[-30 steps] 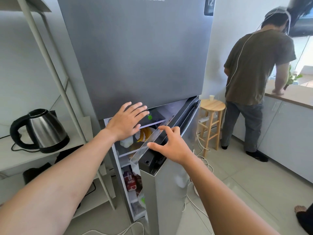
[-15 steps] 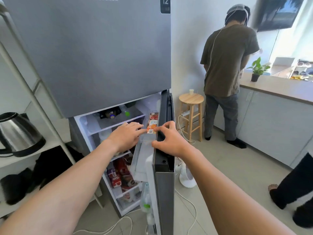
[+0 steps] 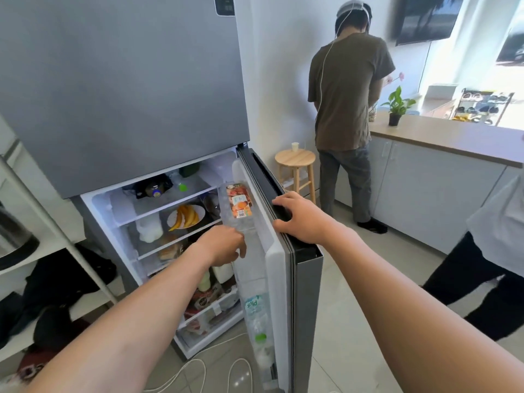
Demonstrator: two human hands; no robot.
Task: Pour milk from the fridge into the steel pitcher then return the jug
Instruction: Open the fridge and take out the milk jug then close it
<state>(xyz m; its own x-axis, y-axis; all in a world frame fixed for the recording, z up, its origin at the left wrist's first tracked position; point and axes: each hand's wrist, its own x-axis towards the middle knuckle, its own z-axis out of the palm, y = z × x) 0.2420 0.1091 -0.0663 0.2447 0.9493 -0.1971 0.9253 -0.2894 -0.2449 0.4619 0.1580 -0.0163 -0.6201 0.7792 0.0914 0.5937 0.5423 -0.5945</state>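
The fingers (image 3: 283,207) of the right hand (image 3: 304,219) are curled over the fridge door (image 3: 300,279); the left hand (image 3: 224,245) hangs loosely spread inside. Only the opening is done. A white jug (image 3: 222,272), probably milk, stands below. No pitcher is seen. A tiled floor (image 3: 368,279) and counter (image 3: 453,137) lie beyond.

A water bottle (image 3: 256,313) stands in the rack of the open fridge door (image 3: 279,279), and its label has the word "Plus" in green letters, seen upside down. A small dark screen (image 3: 224,4) at the top of the fridge shows part of a number, maybe 12. The egg box (image 3: 239,204) label is too small to read.
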